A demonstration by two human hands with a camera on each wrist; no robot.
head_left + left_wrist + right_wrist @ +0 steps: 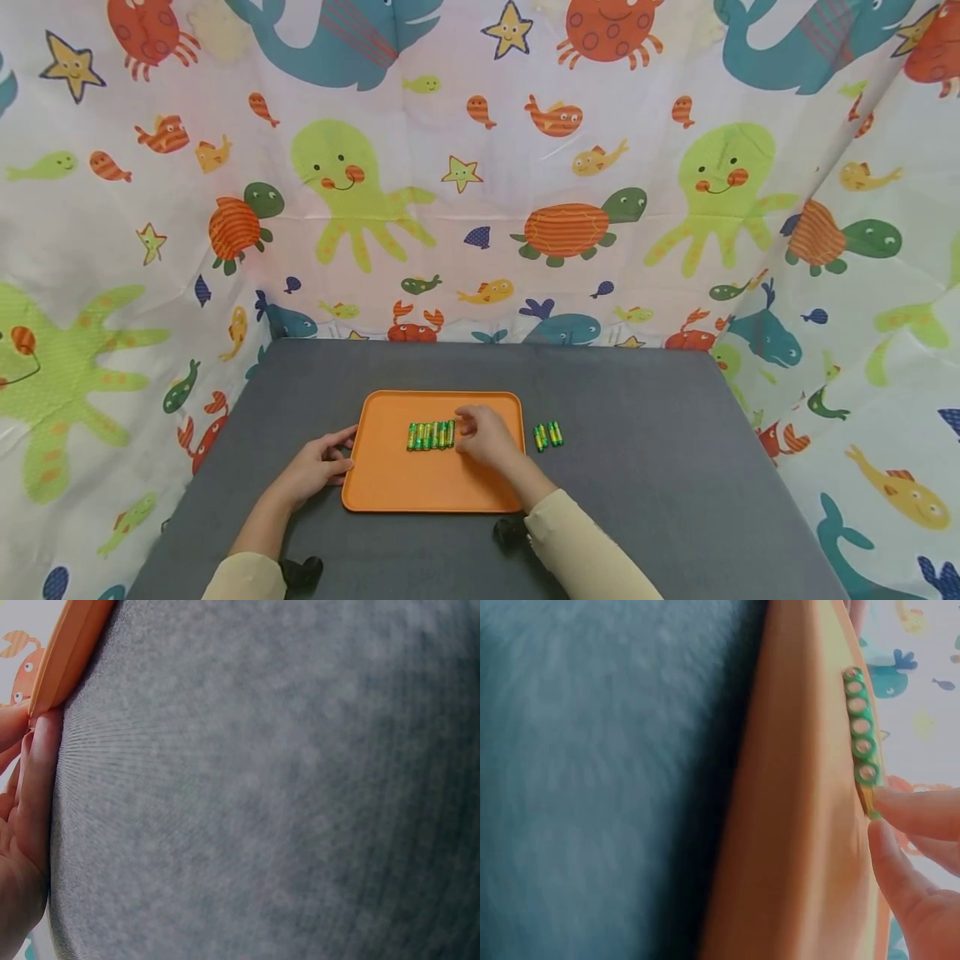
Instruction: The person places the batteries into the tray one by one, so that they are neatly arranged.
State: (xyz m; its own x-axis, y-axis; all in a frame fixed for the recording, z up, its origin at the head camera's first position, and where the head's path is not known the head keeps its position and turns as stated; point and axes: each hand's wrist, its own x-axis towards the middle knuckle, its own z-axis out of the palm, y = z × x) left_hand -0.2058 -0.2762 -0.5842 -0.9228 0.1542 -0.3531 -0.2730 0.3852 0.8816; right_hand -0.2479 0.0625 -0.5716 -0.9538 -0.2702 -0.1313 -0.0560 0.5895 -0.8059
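Note:
An orange tray [405, 492] lies on the grey table, and my left hand [317, 468] grips its left edge. In the left wrist view, the fingers of the left hand [26, 825] meet at the tray's rim [71, 652]. On the tray stands a row of several green batteries [431, 435], side by side; their round ends [861, 726] face the right wrist camera. At the row's right end my right hand [487, 437] pinches a green-and-gold battery [866, 799] between thumb and finger, mostly hidden by the fingers in the head view.
Two more green batteries [548, 436] lie on the grey table [637, 467] just right of the tray. Dark wrist devices [302, 573] sit under both sleeves. A curtain [465, 233] printed with sea animals hangs behind and beside the table.

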